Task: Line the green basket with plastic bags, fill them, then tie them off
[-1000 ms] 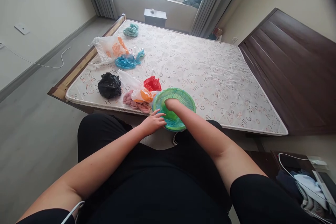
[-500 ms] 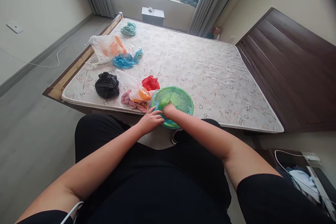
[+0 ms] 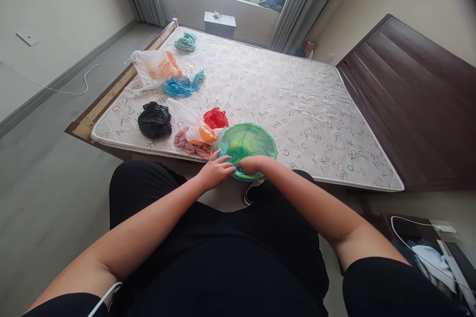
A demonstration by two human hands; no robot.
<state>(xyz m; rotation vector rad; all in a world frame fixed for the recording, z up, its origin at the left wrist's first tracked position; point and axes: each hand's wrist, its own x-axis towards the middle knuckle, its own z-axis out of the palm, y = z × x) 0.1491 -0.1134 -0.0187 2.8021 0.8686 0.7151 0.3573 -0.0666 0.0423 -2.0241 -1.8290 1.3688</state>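
Note:
A round green basket (image 3: 273,144) stands at the near edge of the bed, lined with a thin, translucent blue plastic bag (image 3: 238,154). My left hand (image 3: 218,171) lies against the basket's near left rim, its fingers stretched and somewhat apart, touching the bag's edge. Inside the near rim, my right hand (image 3: 252,164) is closed with curled fingers at the bag; the fingertips are partly hidden. Just left of the basket are a white and orange plastic bag (image 3: 204,133), a pink cloth (image 3: 190,146) and a red plastic bag (image 3: 216,118).
The bare mattress (image 3: 282,89) holds a black plastic bag (image 3: 154,120), a blue plastic bag (image 3: 178,86), a larger white bag with orange print (image 3: 156,68) and a teal cloth (image 3: 185,42). A dark headboard (image 3: 405,99) rises at right. A small nightstand (image 3: 220,21) stands beneath the window.
My right hand has moved toward the basket's near right rim and turned more sideways. More of the blue bag shows bunched inside the basket. My left hand stays at the rim.

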